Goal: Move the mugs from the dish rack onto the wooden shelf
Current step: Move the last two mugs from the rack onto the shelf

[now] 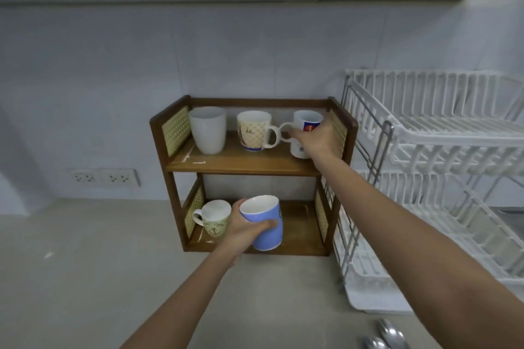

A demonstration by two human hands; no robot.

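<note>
A two-tier wooden shelf [243, 163] stands against the wall. On its top tier are a plain white cup [207, 130], a cream patterned mug [253, 130] and a white mug with a blue and red logo [304, 122], which my right hand [319, 139] grips. My left hand [245, 231] holds a blue mug [265, 222], tilted, in front of the bottom tier. A green patterned mug [214, 217] sits at the left of the bottom tier. The white dish rack [431, 133] to the right shows no mugs.
The shelf and rack stand on a beige counter [99, 278]. Two wall sockets [103, 177] sit low on the tiled wall at the left. Metal spoons [388, 334] lie at the counter's front right. A wall cabinet underside runs overhead.
</note>
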